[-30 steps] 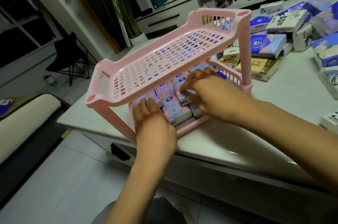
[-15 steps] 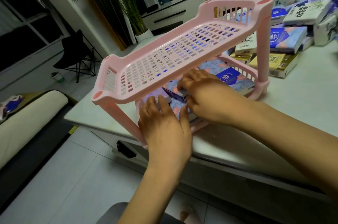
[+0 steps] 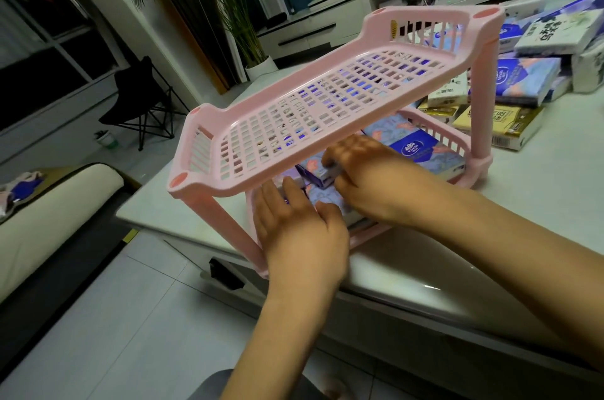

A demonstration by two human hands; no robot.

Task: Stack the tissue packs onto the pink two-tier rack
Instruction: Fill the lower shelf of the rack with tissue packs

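**Both hands worked inside the rack's lower tier**

On the white table [image 3: 539, 190], near its front corner, the pink two-tier rack [image 3: 327, 112] stood upright on its legs. Its slotted upper tier held nothing, and blue and purple wrappers showed through the holes from the tier beneath. The lower tier carried several tissue packs laid flat: a large blue-and-floral pack [image 3: 421, 148] lay toward the right end, and smaller floral packs filled the near left part.

The right hand [image 3: 369, 180] reached under the upper tier, its fingers curled and its thumb pressed against the near edge of a small tissue pack [image 3: 322, 171] that sat tilted on top of the others; the hand gripped that pack. The left hand [image 3: 297, 229] lay palm down at the rack's near rim, fingers straight and close together, resting on the small packs there without closing around any of them.

Behind and to the right of the rack, a loose pile of tissue packs [image 3: 523, 79] waited on the table, among them white packs with black lettering, blue floral packs and a yellow box [image 3: 496, 125] just beside the rack's right leg.
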